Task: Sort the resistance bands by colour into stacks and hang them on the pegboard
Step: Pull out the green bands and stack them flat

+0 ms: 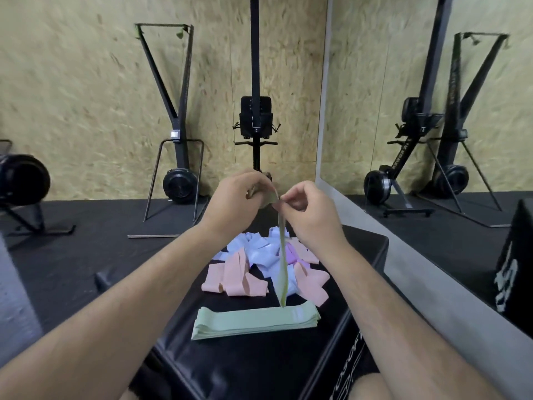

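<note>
While your left hand (239, 197) and right hand (308, 209) both pinch the green band (282, 269) dangling just above the green stack (253, 320) on the black box (259, 368), flatten it and lay it edge-aligned on top.

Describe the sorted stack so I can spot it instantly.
Find the black box in the foreground. Near its front edge lies the green stack. Unlike the jumbled pink, blue and purple pile behind it, it is flat and neatly layered.
</note>
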